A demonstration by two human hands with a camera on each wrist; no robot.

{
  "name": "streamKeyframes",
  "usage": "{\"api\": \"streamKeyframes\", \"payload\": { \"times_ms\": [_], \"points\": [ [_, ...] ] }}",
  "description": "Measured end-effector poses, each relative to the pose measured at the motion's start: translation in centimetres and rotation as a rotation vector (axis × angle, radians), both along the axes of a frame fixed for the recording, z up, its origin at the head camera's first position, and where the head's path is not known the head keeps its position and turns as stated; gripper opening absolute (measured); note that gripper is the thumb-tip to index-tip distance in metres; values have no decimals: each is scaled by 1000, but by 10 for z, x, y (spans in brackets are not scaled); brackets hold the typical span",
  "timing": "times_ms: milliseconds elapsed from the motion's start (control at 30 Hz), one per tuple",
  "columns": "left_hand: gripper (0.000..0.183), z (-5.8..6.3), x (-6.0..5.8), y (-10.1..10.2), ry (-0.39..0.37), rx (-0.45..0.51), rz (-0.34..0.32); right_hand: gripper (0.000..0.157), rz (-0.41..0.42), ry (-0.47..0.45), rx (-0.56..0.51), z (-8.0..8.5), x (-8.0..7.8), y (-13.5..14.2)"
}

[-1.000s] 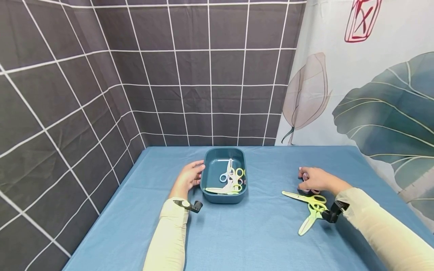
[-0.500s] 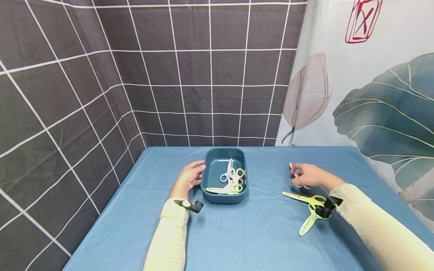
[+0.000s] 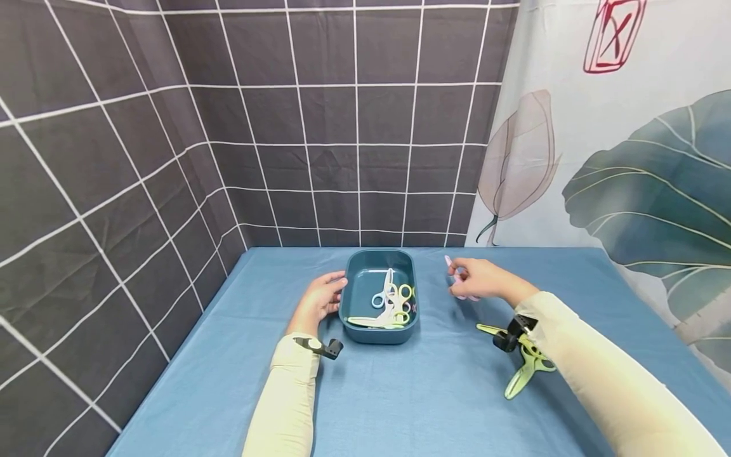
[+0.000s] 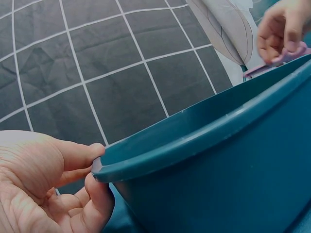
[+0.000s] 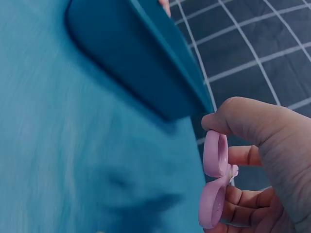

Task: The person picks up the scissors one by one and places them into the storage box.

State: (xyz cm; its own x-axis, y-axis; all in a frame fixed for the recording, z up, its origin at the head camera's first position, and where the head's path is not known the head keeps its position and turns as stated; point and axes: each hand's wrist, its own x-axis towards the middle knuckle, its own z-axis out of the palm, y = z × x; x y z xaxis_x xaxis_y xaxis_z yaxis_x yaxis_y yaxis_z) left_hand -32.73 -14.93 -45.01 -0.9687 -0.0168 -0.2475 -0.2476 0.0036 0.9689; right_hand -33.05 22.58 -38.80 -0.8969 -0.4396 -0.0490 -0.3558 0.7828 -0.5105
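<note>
My right hand point(image 3: 482, 279) holds pink scissors point(image 5: 210, 154) above the table, to the right of a dark teal bin point(image 3: 378, 336). In the right wrist view the thumb presses one handle ring and the other fingers curl behind the rings. My left hand point(image 3: 316, 299) pinches the bin's rim between thumb and fingers, as the left wrist view shows. Inside the bin lie several scissors, among them white scissors point(image 3: 372, 321) and ones with yellow-green handles; they overlap, so some are partly hidden. Yellow-green scissors point(image 3: 518, 382) lie on the table below my right forearm, which partly covers them.
A blue cloth point(image 3: 394, 400) covers the table. Behind and at the left hangs a dark grid-patterned curtain point(image 3: 331, 171). A white curtain with leaf prints point(image 3: 634, 197) hangs at the back right. Each wrist carries a small black camera point(image 3: 331, 349).
My right hand has lifted the pink scissors off the table and moved left and away from me, towards the bin. My left hand and the bin have stayed in place.
</note>
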Motion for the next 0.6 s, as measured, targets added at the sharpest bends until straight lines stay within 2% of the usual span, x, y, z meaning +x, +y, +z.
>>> {"api": "streamKeyframes", "payload": {
  "times_ms": [433,600],
  "points": [
    [40,-2,-1,-1,-4,20,8,43,96,37,-56,19,-4,-70],
    [40,-1,-1,0,-6,16,7,42,134,92,-49,20,-2,-91]
  ]
}}
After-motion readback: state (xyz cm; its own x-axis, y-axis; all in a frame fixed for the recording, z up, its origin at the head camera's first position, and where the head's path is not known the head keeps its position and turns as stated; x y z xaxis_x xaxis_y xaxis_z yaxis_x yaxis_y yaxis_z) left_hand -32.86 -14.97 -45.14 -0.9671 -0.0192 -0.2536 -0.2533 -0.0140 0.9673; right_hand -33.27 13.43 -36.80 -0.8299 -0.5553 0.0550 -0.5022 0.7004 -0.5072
